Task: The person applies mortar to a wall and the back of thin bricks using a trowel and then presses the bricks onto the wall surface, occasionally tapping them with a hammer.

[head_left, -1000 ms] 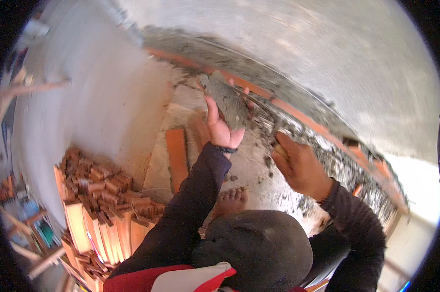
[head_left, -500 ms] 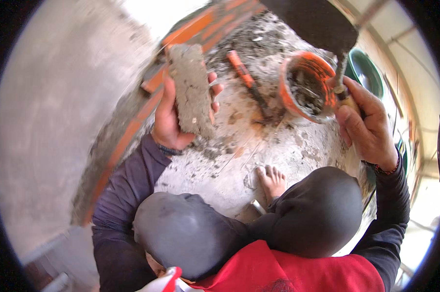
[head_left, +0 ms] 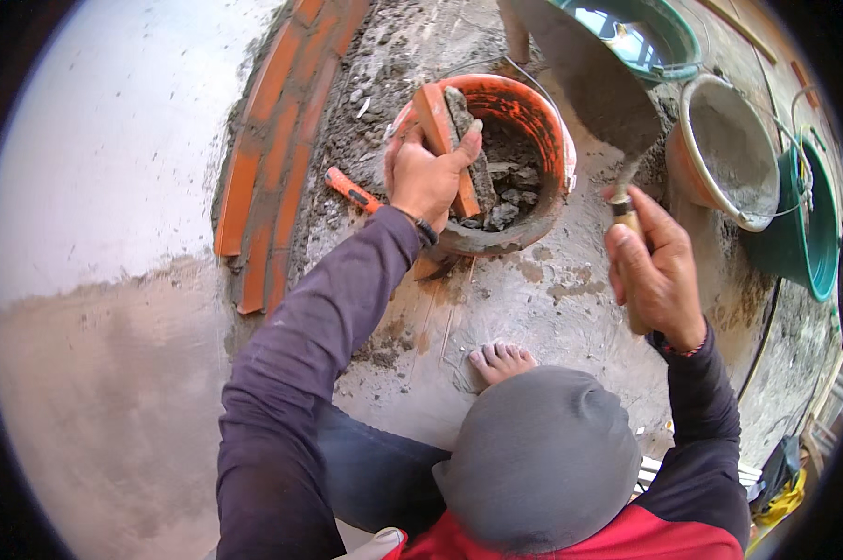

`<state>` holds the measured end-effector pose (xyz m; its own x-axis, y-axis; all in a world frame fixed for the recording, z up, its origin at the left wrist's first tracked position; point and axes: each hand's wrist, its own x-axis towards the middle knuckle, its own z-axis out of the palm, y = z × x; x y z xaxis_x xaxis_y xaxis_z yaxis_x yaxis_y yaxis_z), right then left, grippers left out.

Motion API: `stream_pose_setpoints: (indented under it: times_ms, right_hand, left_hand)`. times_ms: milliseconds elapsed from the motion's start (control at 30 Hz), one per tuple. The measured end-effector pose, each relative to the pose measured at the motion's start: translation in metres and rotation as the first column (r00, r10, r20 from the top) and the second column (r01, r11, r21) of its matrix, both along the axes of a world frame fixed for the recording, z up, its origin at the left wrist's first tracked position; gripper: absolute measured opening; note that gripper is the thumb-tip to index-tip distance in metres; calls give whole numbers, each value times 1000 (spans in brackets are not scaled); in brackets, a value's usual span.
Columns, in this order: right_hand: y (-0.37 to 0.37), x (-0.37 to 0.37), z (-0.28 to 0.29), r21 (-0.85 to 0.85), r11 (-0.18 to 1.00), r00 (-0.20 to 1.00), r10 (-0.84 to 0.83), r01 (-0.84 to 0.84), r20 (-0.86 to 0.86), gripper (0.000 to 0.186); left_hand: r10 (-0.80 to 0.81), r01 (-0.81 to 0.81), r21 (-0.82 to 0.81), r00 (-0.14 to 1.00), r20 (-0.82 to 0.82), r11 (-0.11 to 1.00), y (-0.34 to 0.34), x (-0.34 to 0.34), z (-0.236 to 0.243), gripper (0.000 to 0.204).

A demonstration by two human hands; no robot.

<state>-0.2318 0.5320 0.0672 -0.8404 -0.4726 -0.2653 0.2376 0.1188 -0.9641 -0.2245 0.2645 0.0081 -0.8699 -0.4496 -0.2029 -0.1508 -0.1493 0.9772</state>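
My left hand (head_left: 428, 175) is closed round an orange brick (head_left: 447, 149), held tilted over an orange bucket (head_left: 557, 182). Grey mortar coats the brick's right side. Lumps of grey mortar (head_left: 515, 196) lie inside the bucket, partly hidden by the brick. To the right, my right hand (head_left: 657, 266) grips the wooden handle of a trowel (head_left: 594, 79). The trowel's broad dark blade is raised, pointing up and to the left, beyond the bucket's right rim. An orange-handled tool (head_left: 353, 190) lies on the floor left of the bucket, its far end hidden.
Rows of orange bricks (head_left: 270, 159) with mortar joints run along the pale wall (head_left: 113, 159) at left. At right stand a pale bucket (head_left: 727, 154) with grey residue, a green bucket (head_left: 821, 224) and a green basin (head_left: 673, 47) of water. My bare foot (head_left: 502, 361) rests on the mortar-spattered floor.
My left hand has carried the brick from beside the wall rightward to the bucket and turned it on edge. The view has shifted; the trowel stays raised in my right hand.
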Motion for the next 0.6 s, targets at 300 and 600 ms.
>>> stream_pose_setpoints:
  times_ms: [300,600]
  right_hand:
    - [-28,10,-33,-131,987,989,109,-95,100,39]
    - [-45,15,-45,-60,962,922,238,-268,-306,37]
  left_hand:
    - [-118,107,338,993,12,935,-16,16,21,51]
    - [140,-80,361,980,-142,929,-5,20,10,70]
